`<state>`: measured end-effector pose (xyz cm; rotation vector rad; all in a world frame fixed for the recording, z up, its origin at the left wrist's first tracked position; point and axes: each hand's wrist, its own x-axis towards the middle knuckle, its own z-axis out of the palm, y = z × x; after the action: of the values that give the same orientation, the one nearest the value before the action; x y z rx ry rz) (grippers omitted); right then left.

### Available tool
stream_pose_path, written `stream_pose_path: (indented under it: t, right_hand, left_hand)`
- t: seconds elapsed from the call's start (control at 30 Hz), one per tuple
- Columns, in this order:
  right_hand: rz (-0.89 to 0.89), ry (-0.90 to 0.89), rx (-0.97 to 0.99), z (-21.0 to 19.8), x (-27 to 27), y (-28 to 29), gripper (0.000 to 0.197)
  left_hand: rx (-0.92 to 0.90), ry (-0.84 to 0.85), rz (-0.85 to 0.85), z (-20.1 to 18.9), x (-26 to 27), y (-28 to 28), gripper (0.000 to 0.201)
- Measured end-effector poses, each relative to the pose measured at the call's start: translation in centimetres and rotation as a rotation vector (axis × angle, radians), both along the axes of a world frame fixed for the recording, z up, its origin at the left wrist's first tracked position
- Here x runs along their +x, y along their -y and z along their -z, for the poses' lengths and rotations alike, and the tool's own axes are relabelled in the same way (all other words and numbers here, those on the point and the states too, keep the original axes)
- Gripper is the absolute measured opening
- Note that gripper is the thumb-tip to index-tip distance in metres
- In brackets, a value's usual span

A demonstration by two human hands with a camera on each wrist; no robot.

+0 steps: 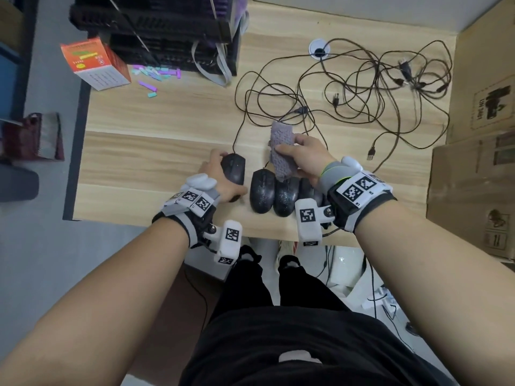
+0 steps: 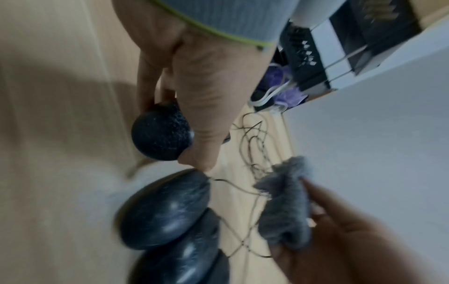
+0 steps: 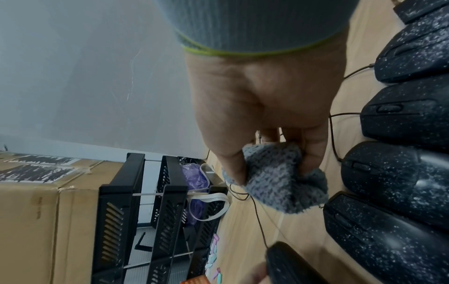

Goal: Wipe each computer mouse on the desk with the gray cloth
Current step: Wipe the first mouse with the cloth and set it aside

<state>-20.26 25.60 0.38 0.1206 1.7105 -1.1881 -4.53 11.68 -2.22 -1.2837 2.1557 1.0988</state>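
At the bench's (image 1: 156, 162) near edge a row of dusty mice (image 1: 262, 190) lies; left of the row, the left hand (image 1: 220, 176) grasps one mouse (image 1: 233, 168). Just beyond the row, the right hand (image 1: 303, 157) clutches the cloth (image 1: 281, 151), raised. Next, probably, cloth meets that held mouse.

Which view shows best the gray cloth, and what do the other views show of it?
The right wrist view shows it best: the cloth is close and sharp, bunched in the right hand. The head view shows it smaller, held above the row of mice. The left wrist view shows it blurred.
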Motion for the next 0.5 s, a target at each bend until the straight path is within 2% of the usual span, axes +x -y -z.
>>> stream_pose_path:
  t: [0.13,0.23,0.3,0.37,0.43,0.5]
  right_hand:
    - [-0.077,-0.018,-0.068,-2.5,0.2,1.1,0.027]
    - [-0.086,-0.039,-0.152,-4.3,0.1,1.9,0.026]
    - [-0.045,-0.085,-0.206,-5.9,-0.2,2.0,0.031]
    - [-0.017,-0.124,-0.246,-6.8,-0.6,2.1,0.033]
    - [0.001,-0.170,-0.273,-7.8,-1.0,2.1,0.032]
    - [0.007,-0.207,-0.292,-8.5,-1.5,2.0,0.029]
  left_hand:
    - [0.042,-0.141,-0.053,-4.3,-1.8,0.4,0.091]
    - [0.147,-0.219,-0.080,-6.9,-3.4,0.6,0.053]
    - [0.183,-0.289,-0.132,-8.6,-4.3,0.5,0.044]
    - [0.238,-0.348,-0.217,-9.7,-4.8,0.5,0.050]
    - [0.273,-0.377,-0.283,-10.6,-5.3,0.4,0.081]
    - [0.333,-0.403,-0.324,-11.1,-5.9,0.6,0.101]
